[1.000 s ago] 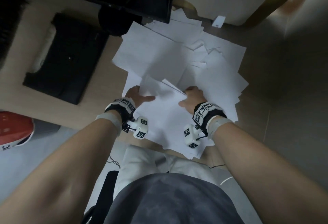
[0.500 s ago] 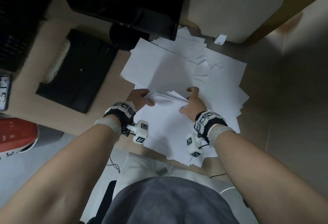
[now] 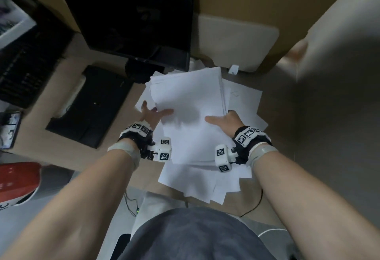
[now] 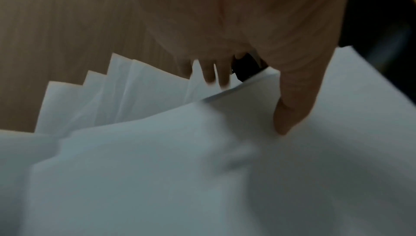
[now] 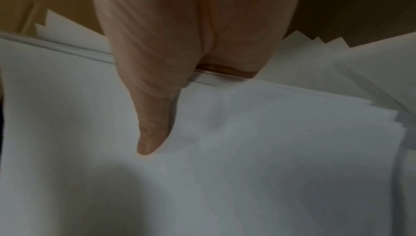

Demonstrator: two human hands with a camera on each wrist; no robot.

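We're pinching the paper stack (image 3: pixel 191 111) at its 9 and 3 o'clock edges: left hand (image 3: pixel 151 115), right hand (image 3: pixel 228 120), thumbs on top, fingers underneath. It's hanging above loose sheets (image 3: pixel 195 183) on the desk (image 3: pixel 67 157). We're aiming for an even squeeze, stack level, nothing sliding out.

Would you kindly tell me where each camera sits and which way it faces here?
Head: on the person's head, facing down at the desk; shows the forearms, the left hand and the right hand holding the paper stack.
Left wrist: at that wrist, facing along the palm; left thumb atop the stack.
Right wrist: likewise along its palm; right thumb atop the stack.
Shared: all three show the paper stack.
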